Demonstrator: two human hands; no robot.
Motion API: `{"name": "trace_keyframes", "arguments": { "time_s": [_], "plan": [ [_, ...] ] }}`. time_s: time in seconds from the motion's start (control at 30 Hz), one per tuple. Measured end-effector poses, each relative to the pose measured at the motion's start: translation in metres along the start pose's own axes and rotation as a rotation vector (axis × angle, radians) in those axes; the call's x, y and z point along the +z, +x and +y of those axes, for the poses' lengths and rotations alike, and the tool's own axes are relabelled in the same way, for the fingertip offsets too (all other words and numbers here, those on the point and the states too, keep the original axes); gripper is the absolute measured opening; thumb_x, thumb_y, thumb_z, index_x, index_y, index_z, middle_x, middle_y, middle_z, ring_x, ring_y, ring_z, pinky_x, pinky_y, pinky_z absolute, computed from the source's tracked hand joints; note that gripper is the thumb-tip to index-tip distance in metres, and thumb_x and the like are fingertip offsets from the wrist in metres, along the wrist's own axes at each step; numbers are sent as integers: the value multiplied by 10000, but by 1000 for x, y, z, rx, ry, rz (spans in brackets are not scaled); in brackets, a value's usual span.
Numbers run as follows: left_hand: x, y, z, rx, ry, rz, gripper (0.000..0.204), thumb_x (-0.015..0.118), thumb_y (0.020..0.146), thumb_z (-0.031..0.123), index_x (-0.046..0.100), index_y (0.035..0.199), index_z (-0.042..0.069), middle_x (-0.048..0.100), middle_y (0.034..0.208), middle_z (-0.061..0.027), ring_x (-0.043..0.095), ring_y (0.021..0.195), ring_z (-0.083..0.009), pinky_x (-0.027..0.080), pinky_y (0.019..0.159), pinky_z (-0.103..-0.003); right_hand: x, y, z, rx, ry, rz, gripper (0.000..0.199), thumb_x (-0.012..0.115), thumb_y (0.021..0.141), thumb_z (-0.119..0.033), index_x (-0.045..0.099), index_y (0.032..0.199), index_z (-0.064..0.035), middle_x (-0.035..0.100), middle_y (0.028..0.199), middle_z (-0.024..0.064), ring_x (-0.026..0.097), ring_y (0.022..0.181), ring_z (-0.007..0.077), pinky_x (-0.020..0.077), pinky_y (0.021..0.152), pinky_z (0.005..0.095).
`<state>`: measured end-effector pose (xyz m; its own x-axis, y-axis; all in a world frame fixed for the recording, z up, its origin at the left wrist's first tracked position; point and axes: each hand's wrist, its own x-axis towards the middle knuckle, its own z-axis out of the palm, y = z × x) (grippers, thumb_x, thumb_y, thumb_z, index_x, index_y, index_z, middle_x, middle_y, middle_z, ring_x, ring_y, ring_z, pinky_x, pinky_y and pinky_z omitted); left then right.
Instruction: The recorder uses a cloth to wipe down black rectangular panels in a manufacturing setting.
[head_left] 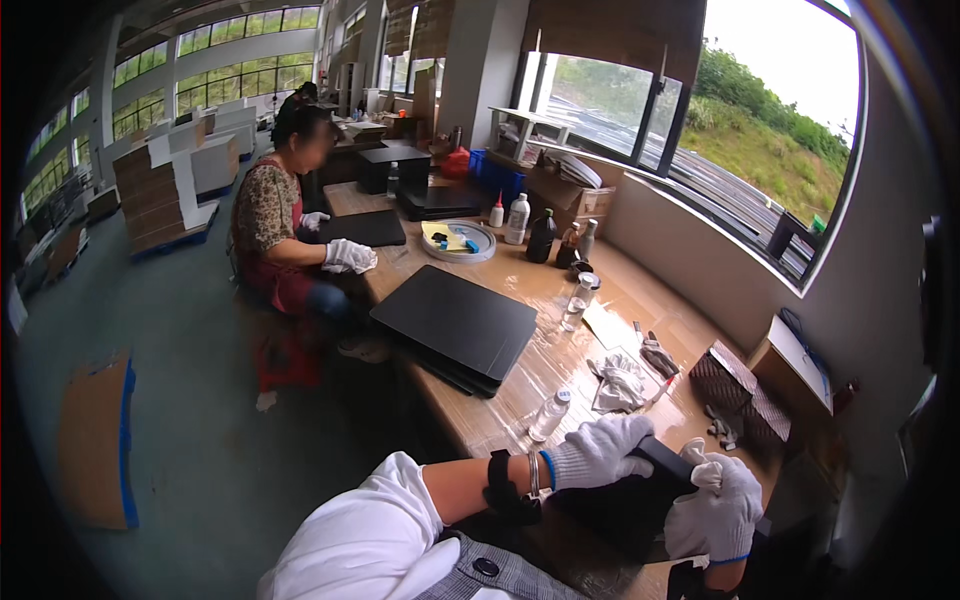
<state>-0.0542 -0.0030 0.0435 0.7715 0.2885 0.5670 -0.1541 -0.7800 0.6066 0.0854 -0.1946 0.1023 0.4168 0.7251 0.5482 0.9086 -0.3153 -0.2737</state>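
Both my hands wear white knit gloves and hold a flat black box piece (630, 505) at the near end of the wooden table (520, 390). My left hand (600, 450) grips its upper left edge. My right hand (715, 505) is closed on its right edge, with a bit of white cloth bunched at the fingers. A small clear bottle (549, 414) stands just left of my left hand.
A stack of large black boards (455, 325) lies mid-table. A crumpled white cloth (620, 380), bottles (540, 235), a round tray (460, 242) and a patterned box (735, 385) sit around. A gloved co-worker (290, 215) sits at the far left side. Cardboard stacks (160, 195) stand on the floor.
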Motion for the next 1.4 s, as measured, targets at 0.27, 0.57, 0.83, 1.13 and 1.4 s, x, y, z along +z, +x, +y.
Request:
{"name": "trace_keyframes", "arguments": {
  "time_s": [0.27,0.57,0.83,1.13,1.4],
  "plan": [
    [-26,23,36,170,557,-50,432,826,652,304,610,925,48,623,876,-137,598,840,-334,493,766,-418,-63,-53,128,503,457,-53,216,556,909,-161,693,983,-10,691,865,74,661,802,195,511,736,307],
    [40,47,82,274,640,-335,476,807,660,411,578,878,56,600,779,-128,634,727,-319,506,634,-416,136,-183,195,401,371,523,370,481,995,-299,570,1207,-9,660,1059,97,655,914,216,537,798,345],
    [47,39,87,277,742,-298,482,814,652,403,570,893,64,598,786,-122,628,721,-325,507,634,-408,157,-189,168,568,856,463,282,659,816,-106,591,1080,-33,604,919,-9,539,845,91,479,777,243],
    [46,27,92,345,692,-237,501,822,632,408,563,909,81,583,765,-94,609,681,-303,487,624,-403,154,-196,157,705,960,485,174,643,805,-23,604,958,-96,496,781,-64,433,710,32,417,634,192],
    [45,27,92,356,680,-258,425,797,691,366,557,878,69,580,752,-112,617,683,-318,486,606,-414,67,-177,127,610,932,1087,234,640,838,31,606,1060,-34,605,908,-6,569,807,68,472,641,217]
  ]
}}
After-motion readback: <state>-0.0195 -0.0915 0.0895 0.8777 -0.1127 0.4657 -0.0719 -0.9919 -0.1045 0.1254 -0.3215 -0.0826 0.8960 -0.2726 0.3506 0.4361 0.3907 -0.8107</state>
